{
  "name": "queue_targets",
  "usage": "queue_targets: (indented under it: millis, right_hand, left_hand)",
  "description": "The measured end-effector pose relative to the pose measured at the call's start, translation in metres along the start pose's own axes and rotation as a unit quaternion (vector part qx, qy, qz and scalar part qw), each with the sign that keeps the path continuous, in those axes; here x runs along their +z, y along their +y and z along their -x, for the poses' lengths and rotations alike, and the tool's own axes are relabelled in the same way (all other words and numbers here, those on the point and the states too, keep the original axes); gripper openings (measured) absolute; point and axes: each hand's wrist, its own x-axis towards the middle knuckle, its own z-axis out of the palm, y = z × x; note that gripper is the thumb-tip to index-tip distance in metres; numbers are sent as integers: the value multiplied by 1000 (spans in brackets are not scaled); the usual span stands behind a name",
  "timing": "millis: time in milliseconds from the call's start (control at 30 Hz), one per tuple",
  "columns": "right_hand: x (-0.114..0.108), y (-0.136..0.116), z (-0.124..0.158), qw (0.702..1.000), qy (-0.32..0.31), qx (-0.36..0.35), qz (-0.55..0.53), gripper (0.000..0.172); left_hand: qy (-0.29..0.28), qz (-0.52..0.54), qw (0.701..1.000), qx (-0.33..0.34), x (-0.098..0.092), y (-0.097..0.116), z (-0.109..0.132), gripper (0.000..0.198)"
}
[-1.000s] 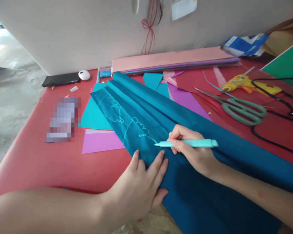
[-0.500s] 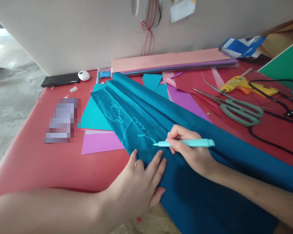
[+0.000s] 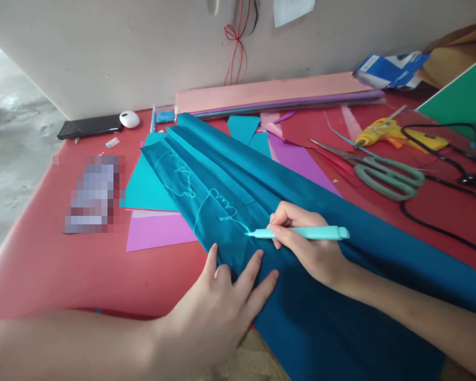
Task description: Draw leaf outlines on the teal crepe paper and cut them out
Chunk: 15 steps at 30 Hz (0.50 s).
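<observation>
A long sheet of dark teal fabric [image 3: 301, 286] lies in folds across the table and hangs over its front edge. Light curved and zigzag lines are drawn along its left part. My right hand [image 3: 305, 238] pinches a mint-green marker pen [image 3: 317, 232], its tip touching the fabric at the end of a line. Spread over the fabric's lower left edge, my left hand [image 3: 230, 296] presses it down with fingers apart, just below the pen tip.
Turquoise and purple sheets [image 3: 158, 233] lie under the fabric on the red table [image 3: 154, 280]. Green-handled scissors [image 3: 388, 177], a yellow glue gun [image 3: 396, 135] and its black cable sit at the right. At the left are a pixelated item [image 3: 93, 193], a black phone-like object [image 3: 89, 127] and a white mouse-like object [image 3: 129, 119].
The thumb and fingers of my left hand have shifted, with one finger stretched farther right. The view has moved slightly; the marker pen stays at the same line on the fabric.
</observation>
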Motion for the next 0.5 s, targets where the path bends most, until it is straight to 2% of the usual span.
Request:
queue_targets:
  millis: [500]
  right_hand:
    - [-2, -1, 3, 997, -54, -58, 13, 20]
  left_hand:
    - [1, 1, 1000, 3, 2, 0, -1, 69]
